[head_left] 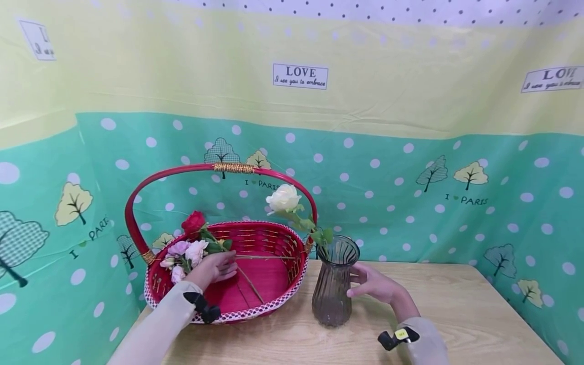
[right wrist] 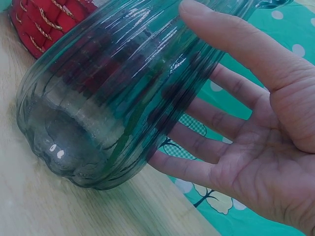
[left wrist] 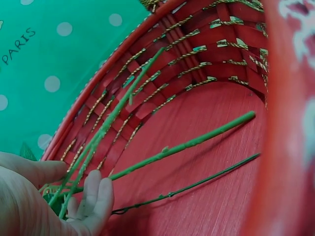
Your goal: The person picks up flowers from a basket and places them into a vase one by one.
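In the head view my left hand (head_left: 213,269) reaches into the red woven basket (head_left: 269,284), beside several flowers. Its thumb and loosely bent fingers lie either side of green stems (left wrist: 101,132), with a gap between them. A red rose (head_left: 193,222) and pale pink flowers (head_left: 197,252) lie at the basket's left. My right hand (head_left: 376,284) holds the ribbed grey glass vase (head_left: 332,296) by its right side, thumb in front and fingers behind. Out of the vase leans a white rose (head_left: 284,198), tilted left; its stem (right wrist: 133,123) shows through the glass.
The basket's tall arched handle (head_left: 166,174) rises over the flowers. Basket and vase stand on a light wooden table (head_left: 438,294). Behind and beside them hangs a green and yellow printed curtain (head_left: 392,172). Two more stems (left wrist: 197,140) lie across the basket floor.
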{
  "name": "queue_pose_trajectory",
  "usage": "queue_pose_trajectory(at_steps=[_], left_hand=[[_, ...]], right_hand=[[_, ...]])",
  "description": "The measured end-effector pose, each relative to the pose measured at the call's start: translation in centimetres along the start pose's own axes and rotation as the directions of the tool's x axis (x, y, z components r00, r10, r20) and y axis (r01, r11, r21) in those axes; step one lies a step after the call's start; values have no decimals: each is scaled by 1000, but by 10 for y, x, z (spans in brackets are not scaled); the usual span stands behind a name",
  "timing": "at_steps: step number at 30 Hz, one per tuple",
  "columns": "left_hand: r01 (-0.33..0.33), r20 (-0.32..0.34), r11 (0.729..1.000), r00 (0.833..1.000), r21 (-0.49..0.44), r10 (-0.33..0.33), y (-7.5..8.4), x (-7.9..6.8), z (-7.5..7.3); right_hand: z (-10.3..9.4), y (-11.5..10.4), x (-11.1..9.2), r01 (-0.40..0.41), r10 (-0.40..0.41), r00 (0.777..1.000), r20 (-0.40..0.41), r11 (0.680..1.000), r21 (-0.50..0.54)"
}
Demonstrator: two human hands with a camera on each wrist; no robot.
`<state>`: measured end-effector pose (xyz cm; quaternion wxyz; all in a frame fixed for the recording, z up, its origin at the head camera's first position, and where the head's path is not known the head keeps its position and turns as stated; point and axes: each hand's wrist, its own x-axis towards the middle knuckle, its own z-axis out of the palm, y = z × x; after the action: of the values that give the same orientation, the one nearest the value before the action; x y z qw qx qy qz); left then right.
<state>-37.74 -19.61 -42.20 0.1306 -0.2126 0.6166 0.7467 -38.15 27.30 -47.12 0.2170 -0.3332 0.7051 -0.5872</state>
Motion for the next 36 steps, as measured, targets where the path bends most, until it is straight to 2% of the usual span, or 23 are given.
queue_pose_trajectory(at_steps=[4,9,14,17,18,21,22,23,24,25,26,29,30,32,34,36], left_hand=[[2,-24,1000,1000,-8,-2,-1,2,1],[-9,-6,1000,1000,-19,9,0,-1,2],[-48,-15,997,999,-64,47,-2,-2,6],[-85,-21,991,996,-100,83,-10,22,0],[-99,12,988,995,-118,101,-15,42,-8],[-98,47,982,993,-164,107,-26,87,-26],[-94,45,982,994,-164,102,-28,95,-29],[-95,83,979,990,-178,111,-31,108,-35],[-91,85,978,990,-186,109,-30,108,-35],[-89,51,979,994,-184,100,-27,97,-30],[-89,48,977,994,-194,100,-25,88,-26],[-112,13,972,993,-207,118,-15,46,-9],[-118,-25,974,993,-194,116,-10,25,0],[-135,-9,970,991,-203,136,-6,4,7],[-147,-10,968,989,-204,148,-4,-11,12],[-150,0,966,988,-211,153,-4,-18,14]], right_hand=[[0,0,0,1,-1,1000,2,1000,6],[0,-1,0,1,-1,1000,-1,1000,8],[-1,0,1,4,-4,1000,-1,1000,12],[-1,0,1,-1,1,1000,0,1000,17],[-1,0,1,-3,3,1000,0,1000,18],[-1,1,1,-4,4,1000,2,1000,19],[-1,1,1,-5,5,1000,3,1000,18],[-1,1,1,-4,4,1000,3,1000,17],[-1,1,1,-3,3,1000,3,1000,16],[-1,0,1,-2,2,1000,4,1000,15],[0,0,1,-5,5,1000,1,1000,14],[0,-1,0,-2,2,1000,-1,1000,3],[1,-1,0,-2,2,1000,-2,1000,-2],[1,-2,0,-3,3,1000,-6,1000,-12],[1,-3,0,-3,3,1000,-8,1000,-18],[2,-3,0,-2,1,1000,-8,1000,-20]])
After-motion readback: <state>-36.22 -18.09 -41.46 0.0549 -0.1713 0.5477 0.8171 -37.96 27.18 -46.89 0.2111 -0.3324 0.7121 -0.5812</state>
